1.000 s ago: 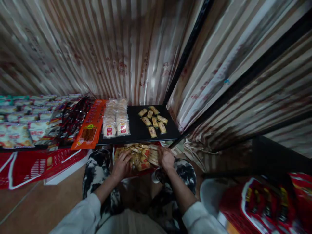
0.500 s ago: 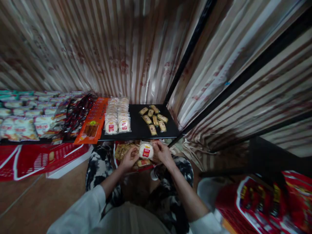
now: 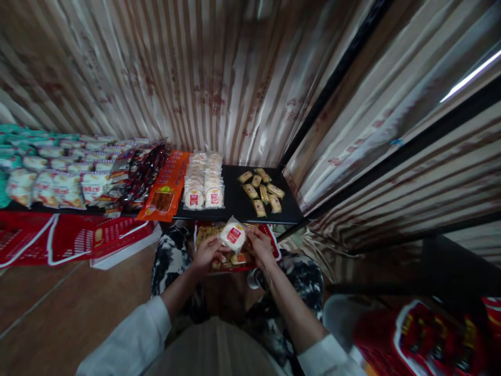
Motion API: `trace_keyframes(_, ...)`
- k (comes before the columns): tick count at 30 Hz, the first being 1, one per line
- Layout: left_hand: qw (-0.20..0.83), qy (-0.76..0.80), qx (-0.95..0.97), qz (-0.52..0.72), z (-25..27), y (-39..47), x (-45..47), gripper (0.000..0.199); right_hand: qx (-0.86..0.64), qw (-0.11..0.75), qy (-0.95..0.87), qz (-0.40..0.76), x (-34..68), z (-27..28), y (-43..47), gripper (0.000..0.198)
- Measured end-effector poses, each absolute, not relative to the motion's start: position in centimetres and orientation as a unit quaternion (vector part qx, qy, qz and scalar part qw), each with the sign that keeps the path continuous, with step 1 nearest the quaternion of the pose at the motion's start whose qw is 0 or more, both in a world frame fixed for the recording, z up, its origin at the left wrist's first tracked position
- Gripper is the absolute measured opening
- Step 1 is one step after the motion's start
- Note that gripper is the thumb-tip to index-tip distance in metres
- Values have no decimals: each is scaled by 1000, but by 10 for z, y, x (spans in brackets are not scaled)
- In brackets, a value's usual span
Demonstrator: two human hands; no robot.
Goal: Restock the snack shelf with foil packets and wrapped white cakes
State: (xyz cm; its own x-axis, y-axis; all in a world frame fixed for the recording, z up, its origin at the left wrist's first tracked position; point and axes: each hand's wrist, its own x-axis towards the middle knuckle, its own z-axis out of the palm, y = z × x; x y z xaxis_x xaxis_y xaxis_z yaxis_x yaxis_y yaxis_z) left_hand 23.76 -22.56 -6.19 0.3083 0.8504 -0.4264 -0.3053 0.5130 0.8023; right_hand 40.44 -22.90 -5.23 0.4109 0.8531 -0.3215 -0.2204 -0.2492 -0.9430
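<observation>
A round white cracker in a clear packet [image 3: 234, 234], with a red and yellow label, is held above a red basket [image 3: 277, 250] at my knees. My left hand [image 3: 209, 254] pinches the packet's lower left edge. At its right edge the fingertips of my right hand [image 3: 259, 244] are closed on the wrapper, though the contact is small and dim. Below them, the basket holds small wrapped snacks [image 3: 239, 259], partly hidden by my hands. Matching round cracker packets [image 3: 204, 196] are lined up in two columns on the black shelf [image 3: 230, 213].
Small yellow wrapped biscuits [image 3: 259, 208] lie loosely at the shelf's right. Left of the crackers are an orange snack bag [image 3: 162, 196], dark red packets [image 3: 143, 177] and white bread packs [image 3: 68, 189]. Red baskets [image 3: 74, 237] stand below left; another with red packs [image 3: 434, 334] is at lower right.
The view has swung left, so the shelf appears farther right. Between my hands the cracker packet has tilted and risen slightly. Both hands remain near it.
</observation>
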Motion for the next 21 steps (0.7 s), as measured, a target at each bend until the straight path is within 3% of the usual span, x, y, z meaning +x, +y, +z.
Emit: trace_keyframes(21,683,498,248,473,-72,-218,208,26,-600,568,-305,473,362,-41,-223,37)
